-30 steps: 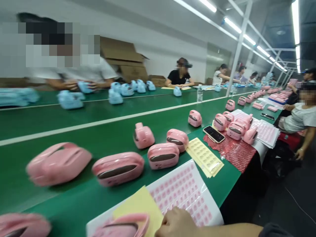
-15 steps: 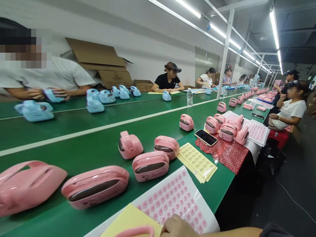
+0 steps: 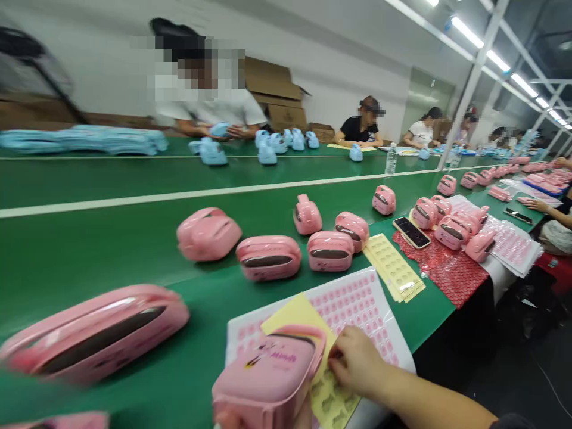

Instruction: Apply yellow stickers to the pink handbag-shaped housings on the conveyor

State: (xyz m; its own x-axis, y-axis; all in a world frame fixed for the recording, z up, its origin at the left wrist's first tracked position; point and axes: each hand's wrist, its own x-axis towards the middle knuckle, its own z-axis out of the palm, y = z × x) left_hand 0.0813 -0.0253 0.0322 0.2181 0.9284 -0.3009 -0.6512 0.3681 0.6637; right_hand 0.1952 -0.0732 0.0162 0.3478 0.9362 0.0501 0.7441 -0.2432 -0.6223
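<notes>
At the bottom of the head view, my left hand (image 3: 304,412) is partly hidden under a pink plastic case with a carrying handle (image 3: 268,381), gripping it. A small dark and yellow print and lettering show on the case's top face. To its right is my right hand (image 3: 360,360), fingers curled together in a pinch; anything between them is hidden. That hand is over a yellow sticker sheet (image 3: 328,399) with embossed shapes. Under both lies a white sheet of pink stickers (image 3: 357,292).
More pink cases (image 3: 268,257) stand along the green table (image 3: 134,238), one large and close at left (image 3: 107,328). Right of them lie yellow sheets (image 3: 395,268), a phone (image 3: 411,232) and red wrap (image 3: 442,268). Across sit people with blue cases (image 3: 213,151).
The view has swung left and down. The pink case has come up into full view, and my right hand shows more, beside it above the yellow sheet.
</notes>
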